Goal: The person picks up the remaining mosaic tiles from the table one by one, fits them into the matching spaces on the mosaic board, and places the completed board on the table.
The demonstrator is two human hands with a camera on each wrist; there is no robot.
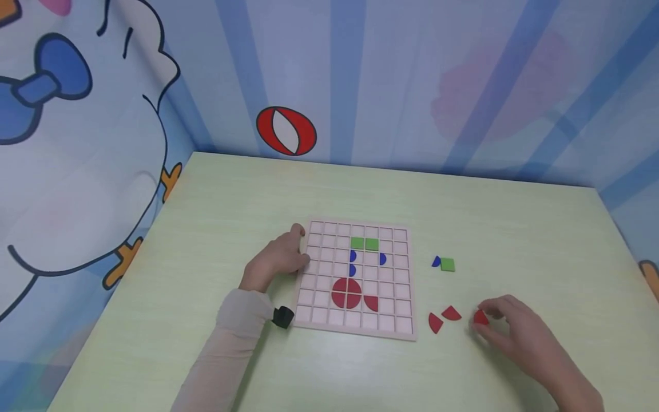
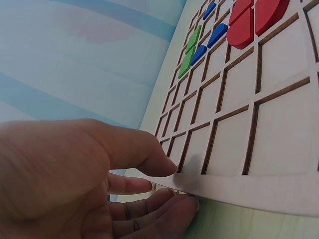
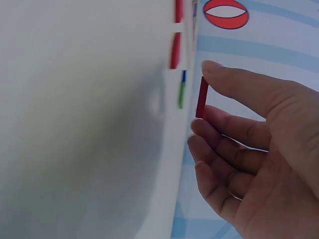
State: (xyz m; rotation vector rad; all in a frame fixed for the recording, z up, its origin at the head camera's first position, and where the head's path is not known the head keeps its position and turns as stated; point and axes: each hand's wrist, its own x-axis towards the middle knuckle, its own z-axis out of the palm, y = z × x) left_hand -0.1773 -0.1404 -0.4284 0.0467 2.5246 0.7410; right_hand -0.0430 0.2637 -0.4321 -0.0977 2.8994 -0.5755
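A pale pink grid board [image 1: 355, 333] lies on the table. My left hand [image 1: 275, 256] is at its left edge; the left wrist view shows the thumb [image 2: 154, 157] touching the rim and the other fingers loosely bent beside it. Several red quarter-circle pieces [image 1: 339, 284], two green squares [image 1: 357, 244] and several blue half-circle pieces [image 1: 383, 259] sit in its cells. To the right of the board, my right hand [image 1: 520, 332] pinches a red quarter-circle piece [image 3: 202, 98] between thumb and fingers, seen edge-on in the right wrist view.
Two loose red quarter-circle pieces [image 1: 451, 313] lie between the board and my right hand. Farther back are a blue piece [image 1: 436, 261] and a green square [image 1: 448, 265], side by side. A blue striped, cartoon-printed backdrop [image 1: 391, 86] stands behind the pale table [image 1: 525, 229].
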